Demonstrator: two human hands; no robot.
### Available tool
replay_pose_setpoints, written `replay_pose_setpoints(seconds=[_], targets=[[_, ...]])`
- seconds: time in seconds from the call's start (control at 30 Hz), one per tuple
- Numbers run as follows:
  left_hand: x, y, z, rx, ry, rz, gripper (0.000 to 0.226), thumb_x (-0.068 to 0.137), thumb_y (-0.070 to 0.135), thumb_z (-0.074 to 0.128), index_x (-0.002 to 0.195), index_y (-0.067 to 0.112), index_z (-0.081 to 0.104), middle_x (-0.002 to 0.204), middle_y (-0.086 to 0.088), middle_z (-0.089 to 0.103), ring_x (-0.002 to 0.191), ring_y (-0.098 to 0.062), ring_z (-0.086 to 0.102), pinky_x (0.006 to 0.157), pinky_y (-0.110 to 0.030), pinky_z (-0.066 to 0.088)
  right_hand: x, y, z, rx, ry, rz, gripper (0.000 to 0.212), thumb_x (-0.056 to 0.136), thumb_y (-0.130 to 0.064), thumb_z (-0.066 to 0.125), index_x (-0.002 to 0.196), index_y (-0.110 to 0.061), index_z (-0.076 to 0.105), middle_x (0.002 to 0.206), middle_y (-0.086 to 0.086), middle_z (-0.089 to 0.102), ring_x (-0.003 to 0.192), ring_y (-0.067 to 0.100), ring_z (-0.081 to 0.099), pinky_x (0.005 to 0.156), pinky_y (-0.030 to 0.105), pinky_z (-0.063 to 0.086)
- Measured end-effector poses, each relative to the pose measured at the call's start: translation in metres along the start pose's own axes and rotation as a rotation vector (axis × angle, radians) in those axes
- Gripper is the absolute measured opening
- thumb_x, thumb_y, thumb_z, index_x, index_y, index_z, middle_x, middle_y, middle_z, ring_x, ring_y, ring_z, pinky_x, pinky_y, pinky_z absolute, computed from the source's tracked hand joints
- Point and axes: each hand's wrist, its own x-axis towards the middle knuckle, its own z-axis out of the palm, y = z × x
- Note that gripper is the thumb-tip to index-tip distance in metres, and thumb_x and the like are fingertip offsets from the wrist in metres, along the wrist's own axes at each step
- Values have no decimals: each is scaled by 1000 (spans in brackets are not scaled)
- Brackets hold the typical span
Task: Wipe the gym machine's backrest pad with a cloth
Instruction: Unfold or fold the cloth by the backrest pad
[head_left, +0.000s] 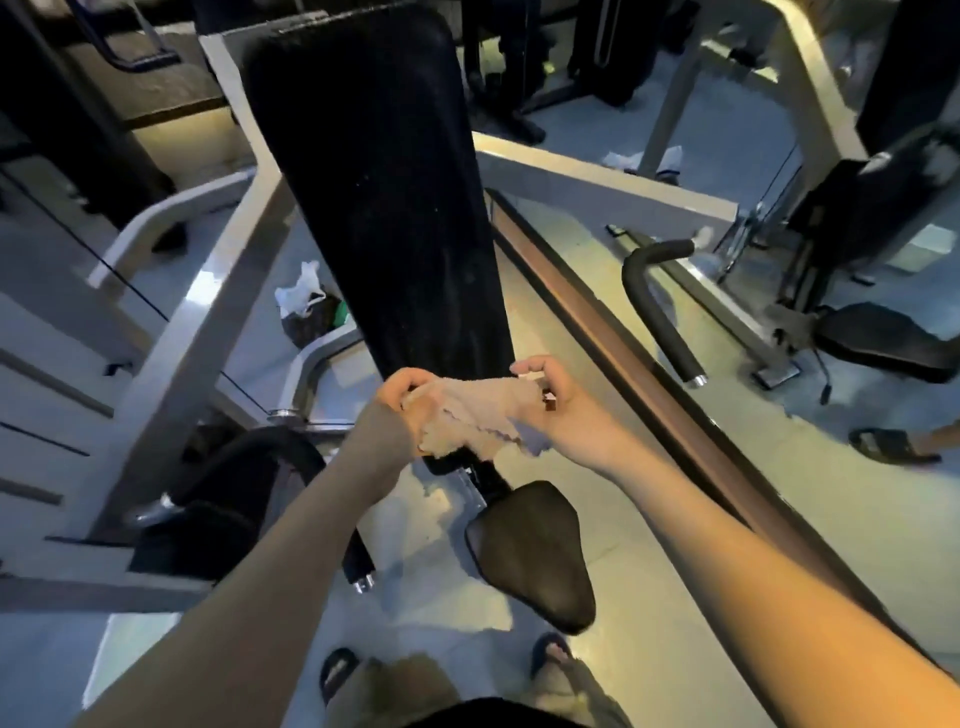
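A long black backrest pad (384, 197) rises from the centre of the view toward the top, with faint dusty streaks on it. Just below its lower end, a crumpled beige cloth (480, 415) is stretched between both hands. My left hand (400, 405) grips the cloth's left end with closed fingers. My right hand (550, 400) pinches its right end between thumb and fingers. The cloth hangs in front of the pad's bottom edge; I cannot tell whether it touches the pad.
A black seat pad (535, 551) sits below the hands. Grey frame beams (197, 332) run on the left, and a foam-covered handle (654, 306) stands on the right. A bag with white plastic (306, 306) lies on the floor. Another person's sandalled foot (893, 447) is at the right edge.
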Motion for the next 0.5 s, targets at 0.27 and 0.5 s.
replay_pose_setpoints(seconds=[0.27, 0.5], targets=[[-28, -49, 57, -266, 70, -393, 15, 100, 18, 59, 110, 15, 69, 114, -20, 69, 100, -32, 72, 83, -44, 63, 2, 46, 7, -232, 99, 169, 12, 87, -8, 66, 85, -15, 57, 73, 12, 70, 64, 21, 65, 57, 35, 51], [-17, -62, 80, -624, 27, -553, 42, 107, 47, 41, 127, 15, 59, 109, -17, 72, 90, -31, 77, 78, -42, 63, -8, 80, 36, -46, -93, 148, 23, 94, -32, 76, 101, -15, 63, 87, 2, 70, 71, 7, 63, 66, 22, 50]])
